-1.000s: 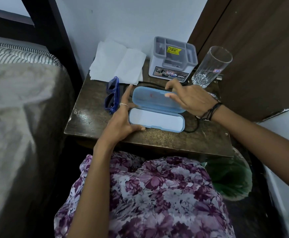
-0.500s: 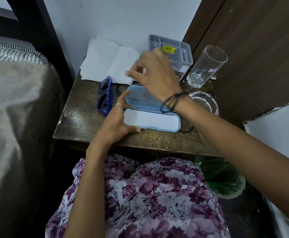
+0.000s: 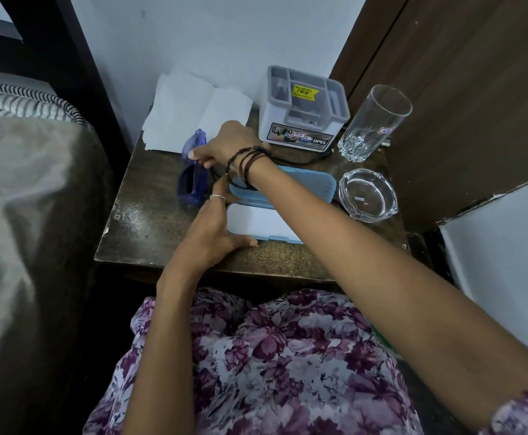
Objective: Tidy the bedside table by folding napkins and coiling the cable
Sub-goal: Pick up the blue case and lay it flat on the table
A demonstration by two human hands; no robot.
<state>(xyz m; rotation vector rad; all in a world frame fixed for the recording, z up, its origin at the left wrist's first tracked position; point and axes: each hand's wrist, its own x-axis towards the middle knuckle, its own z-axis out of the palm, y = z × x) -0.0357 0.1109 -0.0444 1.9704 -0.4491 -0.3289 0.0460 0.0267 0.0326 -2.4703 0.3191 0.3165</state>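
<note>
Your bedside table (image 3: 149, 227) filled the gap between the bed (image 3: 30, 196) on your left and the wooden panel (image 3: 476, 105) on your right, its front edge just above your lap. The napkins (image 3: 187, 111) lay unfolded at the back left corner, one edge hanging past the table against the wall. The open blue case (image 3: 303, 183) sat mid-table, with the grey organiser box (image 3: 303, 120) behind it. The tall glass (image 3: 375, 120) and the glass ashtray (image 3: 367, 194) stood at the right, near the edge. The blue sunglasses (image 3: 192, 177) lay left of the case. The black cable (image 3: 300, 160) ran loose between the box and the case, partly hidden under your arm.

Your left hand (image 3: 212, 227) was spread flat against the left end of the case, thumb along its front rim. Your right hand (image 3: 225, 142) had crossed over it, fingers pressed together at the top of the sunglasses; whether they were pinching the frame I could not tell.

The risk, I judged, was your right forearm: it lay across the case, and pulling it back wide could have swept the ashtray or tipped the glass. Lifting the sunglasses could also have snagged the cable beside them. Clear room was only the bare front left patch of the table.
</note>
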